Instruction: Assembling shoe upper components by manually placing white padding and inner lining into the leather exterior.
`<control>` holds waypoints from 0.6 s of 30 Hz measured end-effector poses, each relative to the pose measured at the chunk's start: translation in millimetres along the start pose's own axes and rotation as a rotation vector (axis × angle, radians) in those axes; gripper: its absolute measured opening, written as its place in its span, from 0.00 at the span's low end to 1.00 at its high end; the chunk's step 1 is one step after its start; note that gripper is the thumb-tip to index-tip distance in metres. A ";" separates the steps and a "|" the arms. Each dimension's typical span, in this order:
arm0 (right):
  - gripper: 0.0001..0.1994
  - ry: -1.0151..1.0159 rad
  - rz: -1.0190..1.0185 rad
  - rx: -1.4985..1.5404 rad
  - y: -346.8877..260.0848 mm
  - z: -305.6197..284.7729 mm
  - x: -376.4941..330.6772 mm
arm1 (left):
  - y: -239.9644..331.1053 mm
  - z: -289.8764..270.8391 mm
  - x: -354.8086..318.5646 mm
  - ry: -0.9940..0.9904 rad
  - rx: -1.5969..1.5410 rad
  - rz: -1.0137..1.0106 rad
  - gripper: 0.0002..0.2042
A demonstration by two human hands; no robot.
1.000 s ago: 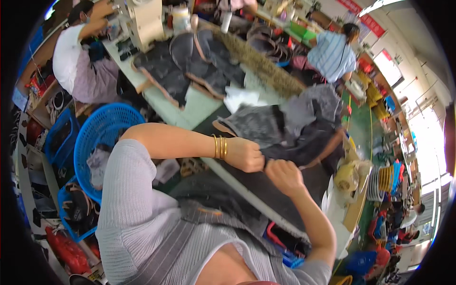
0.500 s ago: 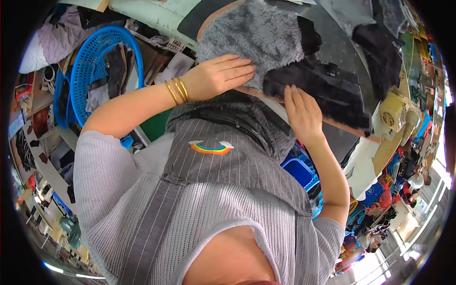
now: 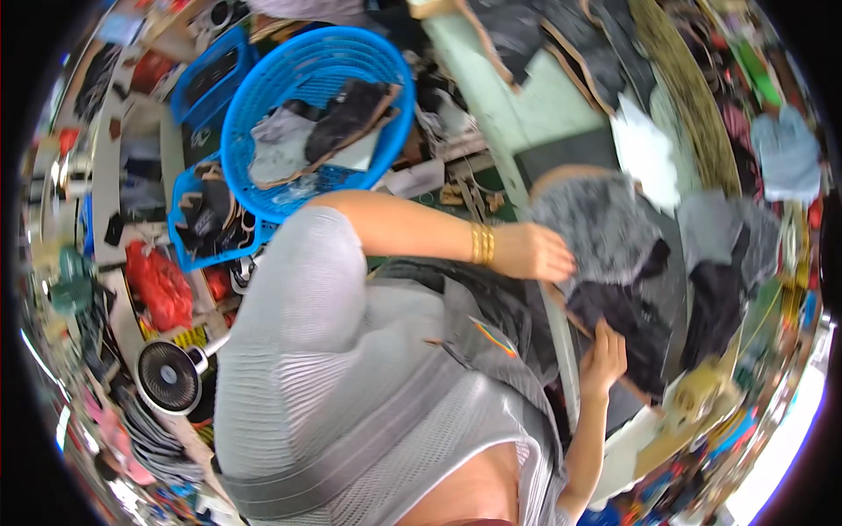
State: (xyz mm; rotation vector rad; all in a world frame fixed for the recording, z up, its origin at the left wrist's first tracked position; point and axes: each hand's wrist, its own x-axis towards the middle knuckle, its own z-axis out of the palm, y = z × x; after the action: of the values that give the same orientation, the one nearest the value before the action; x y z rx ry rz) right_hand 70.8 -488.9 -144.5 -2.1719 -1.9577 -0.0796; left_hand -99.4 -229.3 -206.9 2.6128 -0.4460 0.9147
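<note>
A piece of grey plush fur fabric [image 3: 601, 228] lies on a dark board at the work table, a tan edge showing along its rim. Adjoining it on the near side is a black fur fabric piece [image 3: 624, 320]; whether the two are joined I cannot tell. My left hand [image 3: 533, 252], with gold bangles on the wrist, has its fingers curled at the grey fabric's left edge. At the near edge of the black piece, my right hand [image 3: 605, 355] is closed with bent fingers, pinching the edge. Motion blurs both hands somewhat.
To the left stands a blue plastic basket [image 3: 237, 167] holding grey and black fabric pieces. A small fan [image 3: 169, 377] and a red plastic bag [image 3: 160, 285] are farther left. More dark pieces [image 3: 715, 302] lie right of the board, near a yellowish machine part [image 3: 697, 399].
The view has swung left, bringing the basket and fan further into sight. Both hands have gone from lying flat on the fur to curled fingers at its edge.
</note>
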 end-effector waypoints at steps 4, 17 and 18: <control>0.17 0.056 -0.163 -0.018 -30.9 -42.7 46.9 | 13.3 -48.7 -22.1 0.115 0.124 -0.055 0.12; 0.15 0.387 -1.008 0.178 -247.0 70.5 273.1 | 60.1 -258.2 -280.9 -0.074 0.975 -0.583 0.11; 0.15 0.381 -1.010 0.166 -244.0 64.5 267.0 | 51.7 -251.8 -312.1 -0.307 0.916 -0.739 0.13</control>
State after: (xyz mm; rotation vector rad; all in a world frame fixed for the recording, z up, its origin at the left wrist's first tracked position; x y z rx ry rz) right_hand -146.8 -193.4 -128.2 -0.8073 -2.4561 -0.4234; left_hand -487.6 -116.2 -211.4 3.2722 1.0748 0.4953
